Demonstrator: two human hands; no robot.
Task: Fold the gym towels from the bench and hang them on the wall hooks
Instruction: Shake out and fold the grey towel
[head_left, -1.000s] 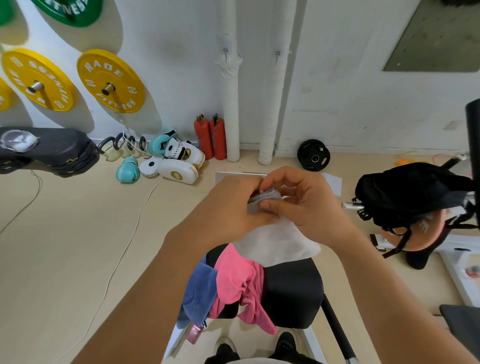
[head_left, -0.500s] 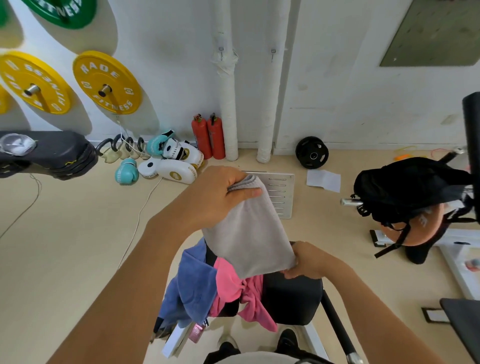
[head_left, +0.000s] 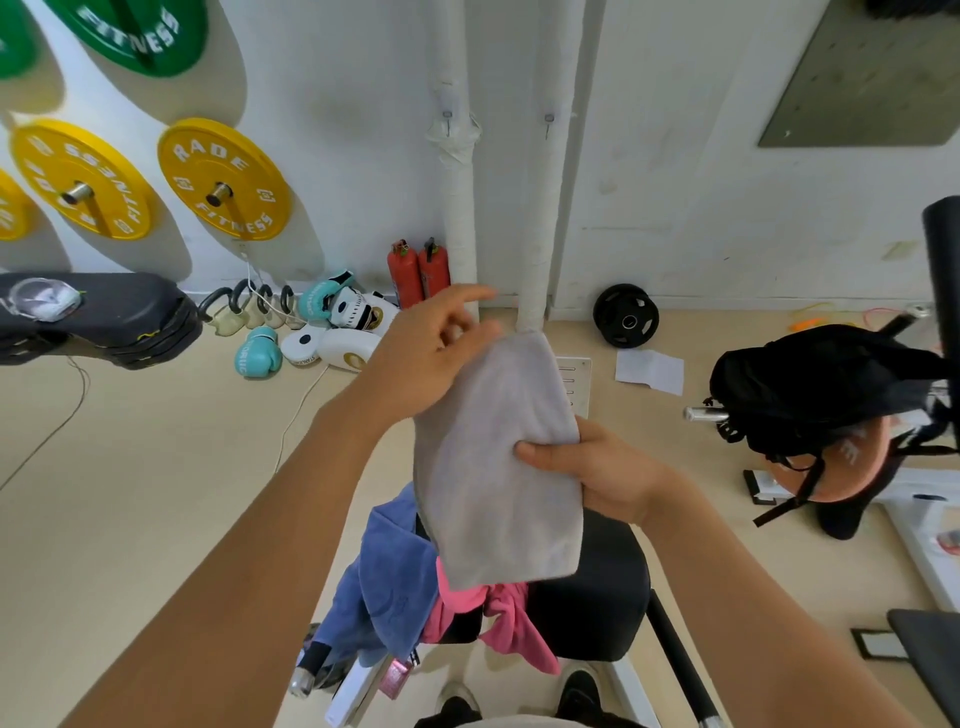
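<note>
Holding the grey towel (head_left: 498, 467) above the table (head_left: 587, 597), we pinch its right edge in the grip of our right hand (head_left: 602, 467) (thumb on top, fingers curled beneath). Our left hand (head_left: 431, 353) rests flat against its upper left edge, fingers loosely apart. A blue towel (head_left: 384, 587) and a pink towel (head_left: 509, 618) lie crumpled on the table below.

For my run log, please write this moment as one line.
stage: folding | grey towel: held up, folded | right hand: grips its edge | left hand: fingers loose at top | blue towel, pink towel: on bench
</note>
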